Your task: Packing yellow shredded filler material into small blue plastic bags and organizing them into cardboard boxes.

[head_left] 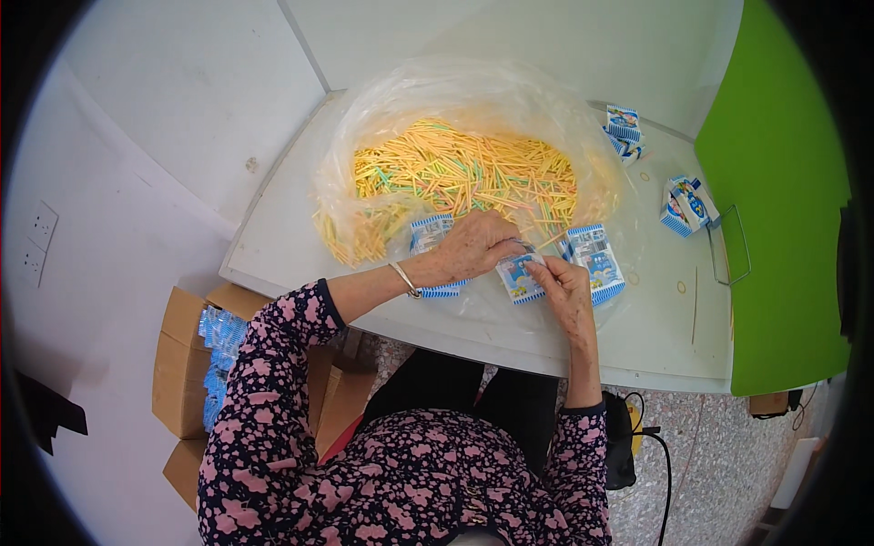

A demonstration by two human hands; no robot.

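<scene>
Above the table's front part, my right hand [566,289] pinches a small blue-and-white packet [520,280] at its right side. My left hand [475,244], with a bangle at the wrist, is closed at the packet's top edge; its fingertips are partly hidden. Just beyond both hands, a large clear plastic bag [391,96] lies spread out, full of thin yellow, orange and green sticks [464,168]. Under and beside my left hand lie blue-and-white packets [428,232]. To the right of my right hand is a stack of similar packets [596,259].
More packets lie at the table's right, some [624,132] at the back and others [685,205] beside a wire handle [733,246] by the green panel [774,182]. A cardboard box [177,364] with blue packets stands at lower left. White walls enclose the table [660,337].
</scene>
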